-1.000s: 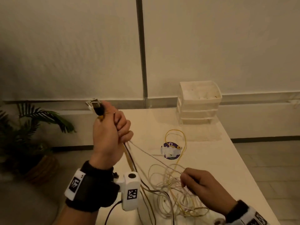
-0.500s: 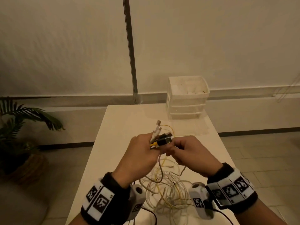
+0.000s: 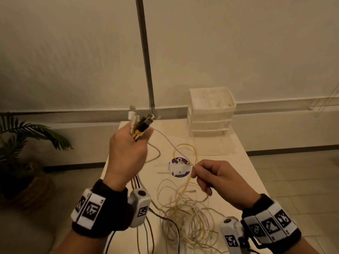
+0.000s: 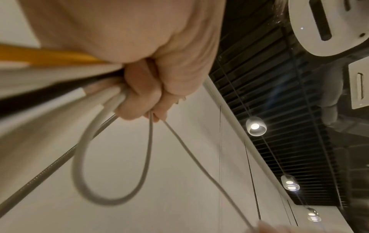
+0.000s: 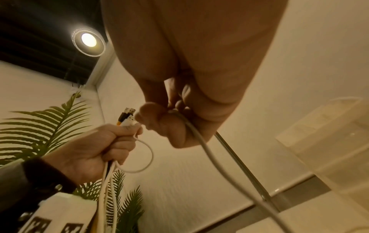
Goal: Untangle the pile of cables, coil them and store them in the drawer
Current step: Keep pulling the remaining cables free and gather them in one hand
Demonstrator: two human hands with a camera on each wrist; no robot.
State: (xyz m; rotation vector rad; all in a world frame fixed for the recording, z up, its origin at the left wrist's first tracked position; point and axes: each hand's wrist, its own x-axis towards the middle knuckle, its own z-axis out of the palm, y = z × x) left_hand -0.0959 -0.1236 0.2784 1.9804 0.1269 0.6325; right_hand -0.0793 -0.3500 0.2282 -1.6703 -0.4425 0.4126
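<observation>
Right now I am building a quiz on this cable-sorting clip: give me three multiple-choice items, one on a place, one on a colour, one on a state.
1. Where does the white plastic drawer unit stand?
A. far end of table
B. floor
C. near edge

2. What colour is the looped cable arching over the round purple sticker?
A. red
B. yellow
C. blue

3. What is the left hand doing?
A. lying flat
B. hanging idle
C. gripping a bundle of cable plugs

Answers: 1 A, it stands at the table's wall end; 2 B, the loop is yellow; 3 C, fingers wrap the plug ends.
</observation>
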